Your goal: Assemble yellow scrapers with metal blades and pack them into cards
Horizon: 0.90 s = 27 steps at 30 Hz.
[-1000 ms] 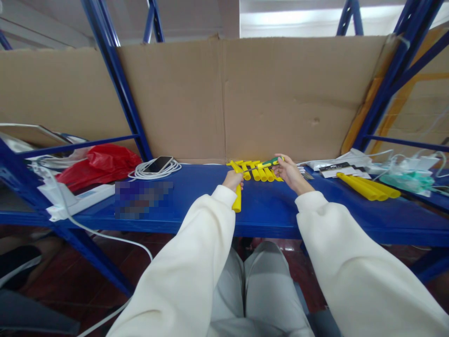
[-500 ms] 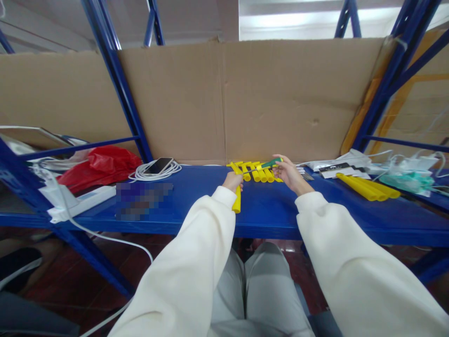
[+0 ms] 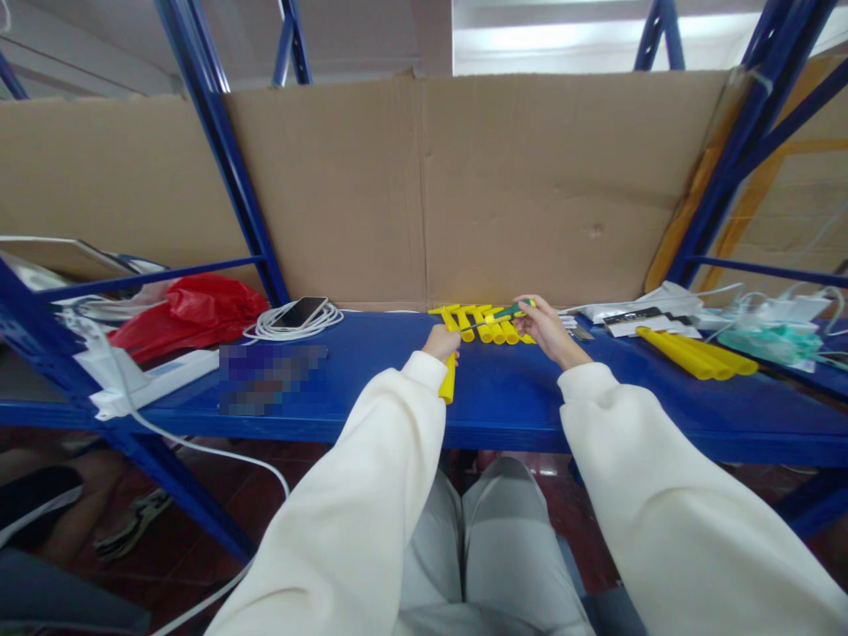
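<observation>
My left hand (image 3: 440, 341) is closed around a yellow tube-shaped piece (image 3: 449, 385), whose lower end sticks out below the fist. In my right hand (image 3: 546, 329), the fingers grip a screwdriver (image 3: 510, 311) by its green and yellow handle. The screwdriver's shaft points left, and its tip meets the left hand at the upper part of the yellow piece; the exact contact is hidden. Behind the hands, several similar yellow T-shaped pieces (image 3: 487, 332) lie in a row on the blue shelf (image 3: 384, 380).
On the right lie several yellow tubes (image 3: 695, 355) beside white packets (image 3: 639, 321) and a green plastic bag (image 3: 772, 344). To the left are a phone (image 3: 303, 311) on a coiled white cable (image 3: 265, 333), a red bag (image 3: 199, 309) and a white power strip (image 3: 165, 380). Cardboard (image 3: 517, 194) stands behind.
My right hand and the screwdriver have shifted very slightly downward, while the left hand keeps its hold. At the lower left, another person's leg and shoe have come into sight.
</observation>
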Tool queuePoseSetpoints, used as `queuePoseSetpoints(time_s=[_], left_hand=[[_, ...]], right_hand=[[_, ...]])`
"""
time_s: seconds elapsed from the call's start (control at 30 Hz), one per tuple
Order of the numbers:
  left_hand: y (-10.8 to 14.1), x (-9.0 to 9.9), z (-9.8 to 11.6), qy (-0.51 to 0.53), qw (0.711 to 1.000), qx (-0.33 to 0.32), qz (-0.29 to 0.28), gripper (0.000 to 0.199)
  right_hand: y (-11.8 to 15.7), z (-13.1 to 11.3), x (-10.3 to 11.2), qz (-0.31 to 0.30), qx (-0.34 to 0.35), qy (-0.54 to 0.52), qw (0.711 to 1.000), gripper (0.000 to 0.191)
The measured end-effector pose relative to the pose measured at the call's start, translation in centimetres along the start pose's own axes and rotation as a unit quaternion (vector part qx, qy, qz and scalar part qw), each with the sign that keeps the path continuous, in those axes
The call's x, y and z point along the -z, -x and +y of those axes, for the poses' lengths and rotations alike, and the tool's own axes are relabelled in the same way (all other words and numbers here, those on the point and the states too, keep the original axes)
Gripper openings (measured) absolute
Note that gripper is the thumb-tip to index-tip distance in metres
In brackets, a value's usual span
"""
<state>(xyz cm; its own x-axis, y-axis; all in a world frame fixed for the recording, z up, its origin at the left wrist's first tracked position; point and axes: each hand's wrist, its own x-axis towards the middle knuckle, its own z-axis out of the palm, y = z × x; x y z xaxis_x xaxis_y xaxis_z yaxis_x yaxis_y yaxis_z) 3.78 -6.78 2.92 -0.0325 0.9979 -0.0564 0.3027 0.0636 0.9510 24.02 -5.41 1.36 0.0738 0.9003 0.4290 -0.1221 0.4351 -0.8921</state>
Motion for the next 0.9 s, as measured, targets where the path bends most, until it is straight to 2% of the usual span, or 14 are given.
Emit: queuePoseSetpoints(time_s=[0.2,0.6,0.9], left_hand=[[-0.1,0.0,-0.1,-0.004,1.0,0.002,0.007,0.011],[0.0,0.1,0.0,0.01,1.0,0.003,0.019,0.011],[-0.4,0.0,-0.2,0.017,1.0,-0.001,0.006,0.013]], right_hand=[[-0.7,1.1,0.5,0.003,0.01,0.045,0.999,0.036],[-0.9,0.8,1.0,-0.002,-0.008,-0.011,1.0,0.032],[-0.3,0.2,0.6,0.076,-0.047,0.073,0.993,0.044]])
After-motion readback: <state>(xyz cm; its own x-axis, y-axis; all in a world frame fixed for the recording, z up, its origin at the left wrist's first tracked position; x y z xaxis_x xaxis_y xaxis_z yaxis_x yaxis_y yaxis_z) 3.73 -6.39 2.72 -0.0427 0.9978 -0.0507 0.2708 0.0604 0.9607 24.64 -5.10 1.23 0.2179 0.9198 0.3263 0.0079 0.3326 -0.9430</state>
